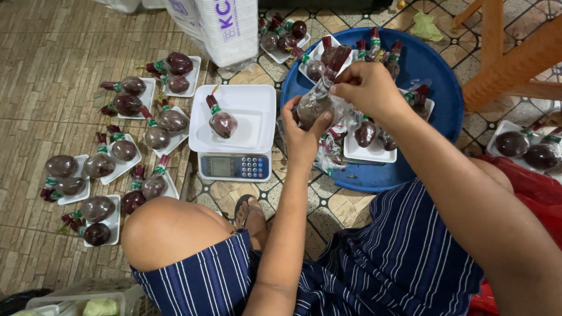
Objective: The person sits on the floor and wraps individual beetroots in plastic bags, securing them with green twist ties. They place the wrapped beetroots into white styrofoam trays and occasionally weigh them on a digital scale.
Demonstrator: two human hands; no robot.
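**A:** Seated on a tiled floor, above a blue round tray (436, 64): left hand (301, 137) cupped closed under the round belly of a clear bag (312, 108) of dark purple filling, right hand (366, 88) pinched tight on its neck.

**B:** Held where, exactly?

**A:** In the air between the two hands, just right of the digital scale (234, 167) and over the tray's near-left rim. Touching nothing but the hands.

**B:** Best handling, judging from that grip?

**A:** Likely this: keep the left palm low and steady, bearing the weight. Squeeze gently only, to spare the thin film. Pinch close above the filling with the right fingers, leaving little slack. Hold the neck upright against spills.

**B:** Hazards nearby?

**A:** Crowded ground. More filled bags with red-and-green tied tops on white foam trays (146, 96) to the left, and on the blue tray itself. One further bag (222, 124) lying on the scale's white pan (249, 105). Probably wise to keep elbows in and the work high above them.

**B:** Neck tied off or not?

**A:** Cannot tell; hidden under the right fingers.
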